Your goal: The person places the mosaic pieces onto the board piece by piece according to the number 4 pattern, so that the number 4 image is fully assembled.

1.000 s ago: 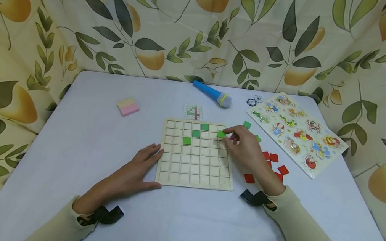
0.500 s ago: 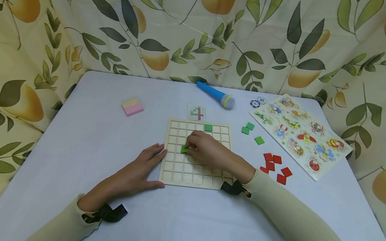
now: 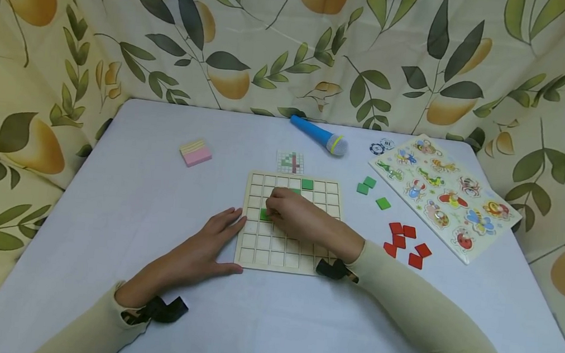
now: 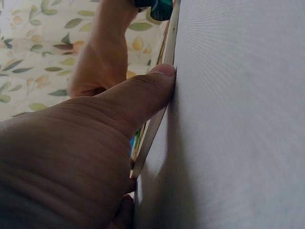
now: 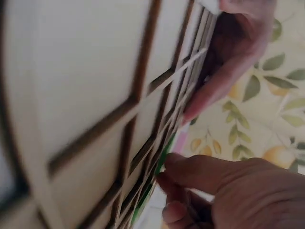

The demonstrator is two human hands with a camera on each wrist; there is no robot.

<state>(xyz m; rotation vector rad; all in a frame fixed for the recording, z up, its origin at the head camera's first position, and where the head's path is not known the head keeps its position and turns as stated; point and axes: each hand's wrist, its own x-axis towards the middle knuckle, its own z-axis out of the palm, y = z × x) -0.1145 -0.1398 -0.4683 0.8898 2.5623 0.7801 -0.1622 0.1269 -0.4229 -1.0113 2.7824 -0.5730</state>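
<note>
A pale wooden grid board (image 3: pixel 254 257) lies flat on the table. Over its left half, my right hand (image 3: pixel 304 215) pinches a green square tile (image 3: pixel 264 214) down at one of the cells. The right wrist view has thumb and fingertips at the green edge (image 5: pixel 164 153) of that tile. Two more green tiles show on the board, one in the top row (image 3: pixel 307 184) and one partly covered by the hand (image 3: pixel 295 191). My left hand (image 3: pixel 200 250) rests beside the board, its fingers extended and touching the left edge; its thumb (image 4: pixel 147 90) lies along the board's side.
Loose green tiles (image 3: pixel 363 188) and several red tiles (image 3: pixel 399 241) lie right of the board. A small printed grid card (image 3: pixel 290 162) sits behind it. Farther out are a blue toy microphone (image 3: pixel 316 133), two chips (image 3: pixel 377 149), an insect puzzle board (image 3: pixel 442 196) and a pink-yellow block (image 3: pixel 196 154).
My right hand has carried a green tile from the board's upper right to its left part and lowered it there. The left hand has stayed at the board's edge.
</note>
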